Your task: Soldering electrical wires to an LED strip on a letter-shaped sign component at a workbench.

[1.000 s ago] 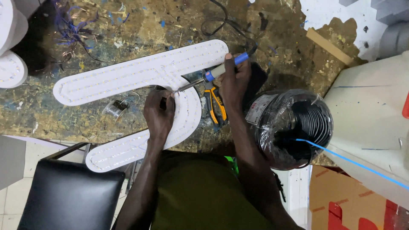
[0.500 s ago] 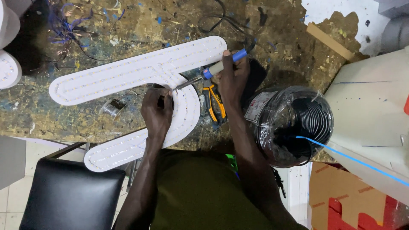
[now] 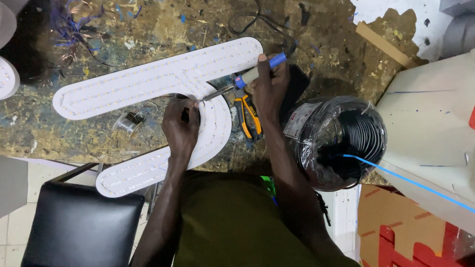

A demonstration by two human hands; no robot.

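Both hands work over the near edge of the worktop (image 3: pixel 59 143): the left hand (image 3: pixel 182 126) is curled shut, fingertips pinching something small and dark against the white LED panel (image 3: pixel 148 81) where its curved arm meets the straight bar; what it pinches I cannot tell. The right hand (image 3: pixel 269 86) is closed around the blue-and-grey handle of a soldering iron (image 3: pixel 247 78), whose metal tip slants down to the spot just beside the left fingertips. That panel looks like thin, stiff sheet, light but easily flexed, with rows of tiny LEDs that would scratch or lift; it is best held by its bare rim or pressed flat, as the left hand does. By its look the iron is light, hot at the tip, and safe only by the handle. Just beyond the right wrist lie orange-handled pliers (image 3: pixel 250 116), and to the right a wrapped coil of black cable (image 3: pixel 341 141); a small solder spool (image 3: pixel 129 121) sits left of the panel's curve. Compared with a second ago, the hands and the iron are where they were on the panel; only the view has drifted slightly.
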